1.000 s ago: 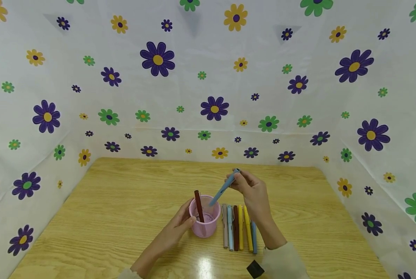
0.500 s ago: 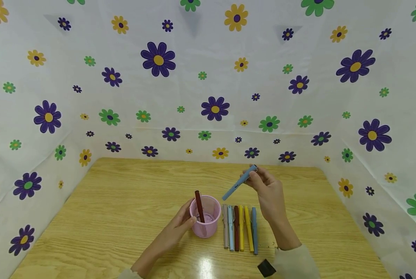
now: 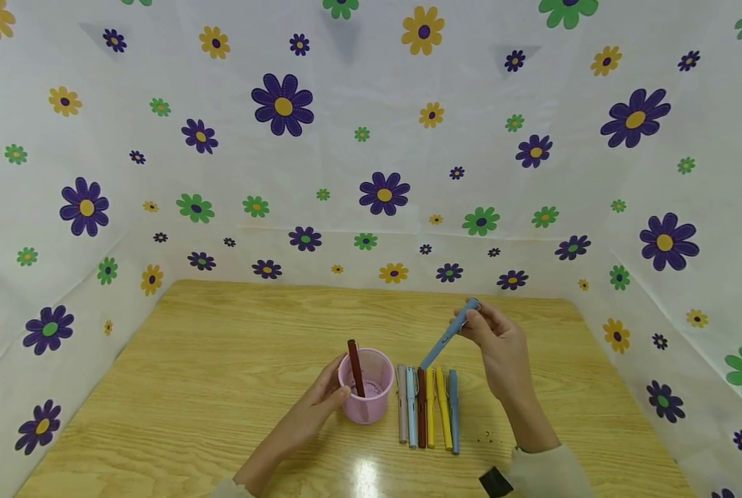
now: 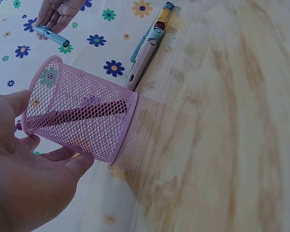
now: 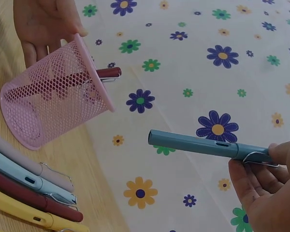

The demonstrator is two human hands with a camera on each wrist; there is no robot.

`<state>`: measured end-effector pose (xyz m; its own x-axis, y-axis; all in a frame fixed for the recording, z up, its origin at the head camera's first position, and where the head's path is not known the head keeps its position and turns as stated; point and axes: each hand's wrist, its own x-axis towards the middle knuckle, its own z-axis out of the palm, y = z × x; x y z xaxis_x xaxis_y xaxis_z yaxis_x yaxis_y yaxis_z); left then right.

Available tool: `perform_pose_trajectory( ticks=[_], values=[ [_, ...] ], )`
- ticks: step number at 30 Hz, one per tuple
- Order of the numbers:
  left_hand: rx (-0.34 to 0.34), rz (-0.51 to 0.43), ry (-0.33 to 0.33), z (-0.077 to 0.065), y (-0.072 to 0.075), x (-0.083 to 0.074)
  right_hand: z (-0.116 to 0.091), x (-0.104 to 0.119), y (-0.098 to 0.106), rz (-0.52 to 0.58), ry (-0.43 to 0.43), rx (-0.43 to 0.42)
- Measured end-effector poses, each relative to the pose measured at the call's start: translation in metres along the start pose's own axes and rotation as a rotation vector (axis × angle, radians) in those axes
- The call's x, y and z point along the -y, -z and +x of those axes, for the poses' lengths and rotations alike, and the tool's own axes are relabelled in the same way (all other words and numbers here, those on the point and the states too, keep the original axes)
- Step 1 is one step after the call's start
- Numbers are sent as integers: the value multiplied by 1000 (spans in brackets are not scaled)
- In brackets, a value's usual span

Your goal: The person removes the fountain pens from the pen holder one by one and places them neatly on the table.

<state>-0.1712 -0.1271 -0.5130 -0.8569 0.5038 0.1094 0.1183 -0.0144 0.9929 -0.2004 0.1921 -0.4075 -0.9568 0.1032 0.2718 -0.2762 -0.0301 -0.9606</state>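
Note:
A pink mesh pen holder [image 3: 366,408] stands on the table with one dark red pen [image 3: 355,370] leaning inside it. My left hand [image 3: 314,404] grips the holder's side, thumb near the rim. To the right, my right hand [image 3: 498,346] pinches a blue pen [image 3: 448,337] by its capped, clipped end. That pen slants down to the left above the row on the table. The right wrist view shows the blue pen [image 5: 193,144] held well apart from the mesh holder [image 5: 53,92].
Beside the holder lies a row of pens: grey-pink [image 3: 402,408], light blue [image 3: 411,411], dark red [image 3: 422,415], two yellow ones [image 3: 443,411] and a blue one [image 3: 453,415]. Small dark specks [image 3: 487,436] dot the wooden table [image 3: 252,332]. A flowered cloth [image 3: 321,166] surrounds it.
My right hand has moved right with the blue pen, from over the holder to above the row of pens. The left hand and the holder have stayed in place.

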Motion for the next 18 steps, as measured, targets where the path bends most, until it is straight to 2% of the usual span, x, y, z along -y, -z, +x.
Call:
perform_pose_trajectory(
  ticks=[8,18],
  values=[
    [6,-12,-4,1,0,-1,-3,0,13,11,-30,-18],
    [0,12,-1,0,0,-2,-13,-7,33,-40,-41,-18]
  ],
)
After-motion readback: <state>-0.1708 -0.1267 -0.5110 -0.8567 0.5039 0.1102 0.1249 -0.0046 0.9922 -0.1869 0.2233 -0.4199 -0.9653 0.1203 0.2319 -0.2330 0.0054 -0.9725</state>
